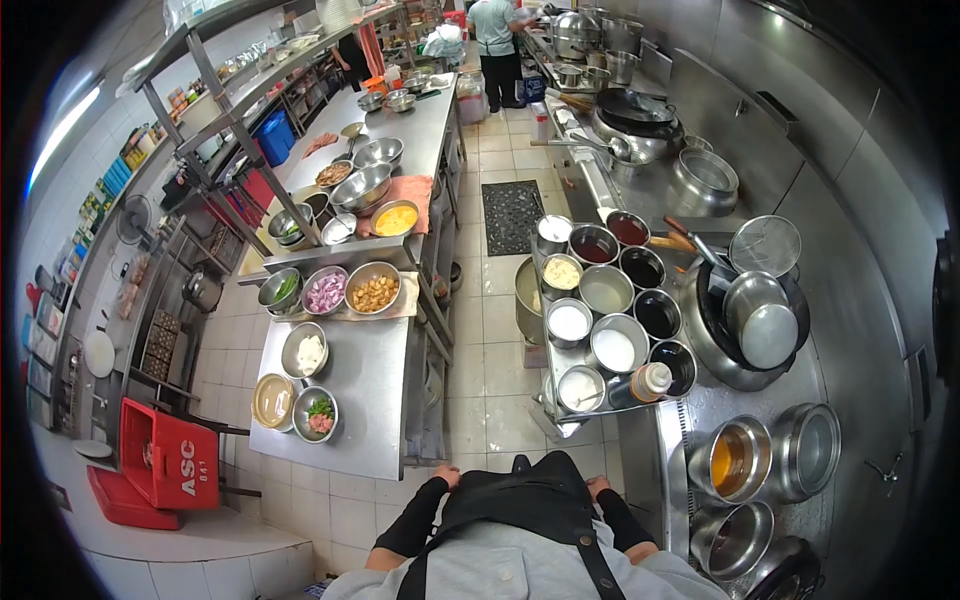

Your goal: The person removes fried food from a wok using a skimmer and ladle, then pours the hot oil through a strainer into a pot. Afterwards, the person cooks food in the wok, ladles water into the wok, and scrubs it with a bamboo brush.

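My left hand [450,476] is low in the head view, beside the left edge of the black apron [515,500]. Its fingers look curled in; whether they grip the cloth is hidden. On the apron's other side is my right hand [598,486], partly covered, with its fingers also curled. Black sleeves cover both forearms. Left of my left hand stands a steel table [370,400], with a bowl of minced meat and chopped greens [317,417] near its front. Nearest my right hand is the rack of seasoning pots [545,425], holding a squeeze bottle [642,385].
Bowls of chopped onion [326,290] and browned cubes [373,288] sit farther along the table. Woks [745,315] and pots [730,460] line the stove at right. A red box [170,455] stands at left. Another person [495,45] stands down the aisle, beyond a black mat [511,217].
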`<move>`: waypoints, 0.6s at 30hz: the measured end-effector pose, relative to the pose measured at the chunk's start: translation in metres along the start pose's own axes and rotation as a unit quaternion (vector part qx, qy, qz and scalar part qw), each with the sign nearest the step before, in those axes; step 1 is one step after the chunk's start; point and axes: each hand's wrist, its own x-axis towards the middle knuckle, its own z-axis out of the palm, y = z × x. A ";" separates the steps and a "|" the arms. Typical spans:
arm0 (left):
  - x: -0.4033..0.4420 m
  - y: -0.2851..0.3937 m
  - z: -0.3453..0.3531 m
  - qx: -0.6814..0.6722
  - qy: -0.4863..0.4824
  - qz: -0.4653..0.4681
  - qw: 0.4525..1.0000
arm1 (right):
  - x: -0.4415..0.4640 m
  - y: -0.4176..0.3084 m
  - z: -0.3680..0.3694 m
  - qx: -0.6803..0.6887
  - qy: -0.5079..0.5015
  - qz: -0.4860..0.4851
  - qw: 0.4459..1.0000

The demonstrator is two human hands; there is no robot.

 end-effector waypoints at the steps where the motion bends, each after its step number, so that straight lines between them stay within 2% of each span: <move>1: 0.004 -0.003 -0.002 -0.008 -0.020 -0.017 1.000 | -0.003 -0.006 -0.004 0.003 -0.007 0.005 1.000; 4: -0.002 -0.017 -0.004 -0.049 -0.021 -0.039 0.998 | -0.003 -0.012 -0.009 -0.006 -0.025 0.008 1.000; 7: 0.004 -0.043 -0.008 -0.053 0.017 -0.044 0.997 | -0.007 -0.013 -0.007 0.016 0.002 0.045 0.999; 10: 0.021 -0.075 -0.019 0.138 -0.014 0.077 0.987 | -0.022 -0.028 -0.016 -0.028 -0.037 0.054 0.997; 12: 0.005 -0.071 -0.017 0.072 0.059 0.000 0.996 | -0.014 -0.039 -0.010 -0.047 -0.032 0.017 0.998; 14: -0.016 -0.067 -0.021 0.249 0.031 0.041 0.967 | 0.001 -0.030 -0.003 -0.081 -0.036 -0.024 0.996; 16: -0.033 -0.076 -0.020 0.434 0.053 0.149 0.887 | 0.020 -0.028 -0.003 -0.123 -0.059 -0.064 0.989; 17: -0.015 -0.093 -0.010 0.340 0.123 0.065 0.930 | 0.027 -0.032 -0.004 -0.139 -0.071 -0.077 0.985; 18: -0.014 -0.101 -0.010 0.271 0.077 0.031 0.959 | 0.037 -0.038 -0.005 -0.159 -0.087 -0.090 0.979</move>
